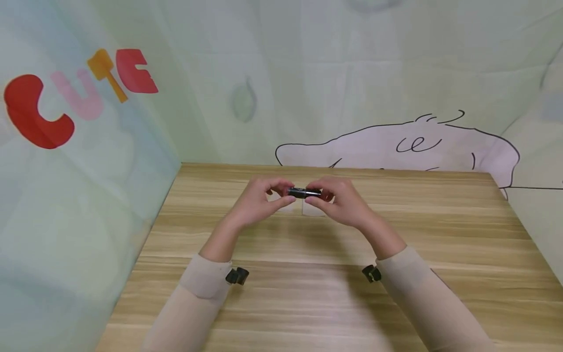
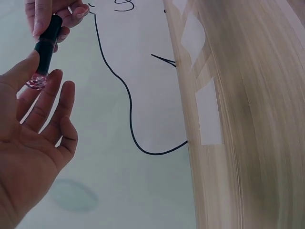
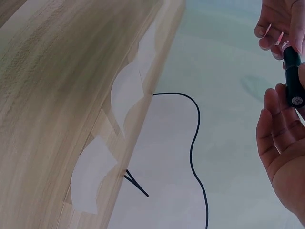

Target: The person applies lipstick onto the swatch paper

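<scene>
A small black tube, shaped like a lipstick with a shiny band, is held level above the far part of the table. My left hand pinches its left end between thumb and fingers, while my right hand grips the right end. In the left wrist view, the tube has a clear, pinkish tip by the left thumb. A round pale mark shows on its other end in the right wrist view, where the tube lies between the right hand's thumb and fingers.
White paper-like pieces lie on the wooden table beneath the hands; more than one white piece shows near the edge in the right wrist view. Printed cloth hangs behind the table and at its left.
</scene>
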A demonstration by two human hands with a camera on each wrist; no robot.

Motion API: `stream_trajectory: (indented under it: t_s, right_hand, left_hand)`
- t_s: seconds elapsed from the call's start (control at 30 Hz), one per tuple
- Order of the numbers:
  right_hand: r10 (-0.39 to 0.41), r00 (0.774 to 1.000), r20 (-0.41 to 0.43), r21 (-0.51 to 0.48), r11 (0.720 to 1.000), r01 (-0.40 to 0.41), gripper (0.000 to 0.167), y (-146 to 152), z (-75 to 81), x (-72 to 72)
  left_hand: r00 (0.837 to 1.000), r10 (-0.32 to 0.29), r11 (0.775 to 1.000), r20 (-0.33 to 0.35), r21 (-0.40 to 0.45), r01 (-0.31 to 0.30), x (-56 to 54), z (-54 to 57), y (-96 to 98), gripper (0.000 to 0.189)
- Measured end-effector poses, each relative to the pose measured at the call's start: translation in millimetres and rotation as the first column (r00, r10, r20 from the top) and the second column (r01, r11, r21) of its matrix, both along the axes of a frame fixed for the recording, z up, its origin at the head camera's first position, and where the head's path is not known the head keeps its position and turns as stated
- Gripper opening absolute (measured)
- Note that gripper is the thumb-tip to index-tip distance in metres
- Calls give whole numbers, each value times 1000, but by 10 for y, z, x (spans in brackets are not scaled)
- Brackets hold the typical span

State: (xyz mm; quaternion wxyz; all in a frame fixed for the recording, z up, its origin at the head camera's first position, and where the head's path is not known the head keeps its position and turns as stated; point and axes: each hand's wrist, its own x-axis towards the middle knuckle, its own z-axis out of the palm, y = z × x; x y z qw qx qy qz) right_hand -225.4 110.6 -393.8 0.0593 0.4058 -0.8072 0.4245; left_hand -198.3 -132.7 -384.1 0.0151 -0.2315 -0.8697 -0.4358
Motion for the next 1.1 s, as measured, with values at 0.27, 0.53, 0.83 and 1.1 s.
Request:
stream_trajectory:
  t_s: [0.27,0.53,0.83,1.1]
  right_hand:
    - [-13,1000,-19,-7,1000,13,14,-30,-17,-1]
    - [-18,999,-50,-25,1000,17,15,-60,-18,9]
    - [-7,999,-51,-29,1000,6,18,-62,-8,18]
    - [-17,996,-89,-36,999,14,18,-67,-6,23]
  left_hand:
    - [990,-43,988,-134,-152,22,31,57,65,33]
    - [937,-84,925,-338,-376,-52,54,165,196,32]
    - [915,-79,918,-396,-386,-87,70,180,238,25]
    - [896,-92,933,-435,-353,-76,71,173,239,24]
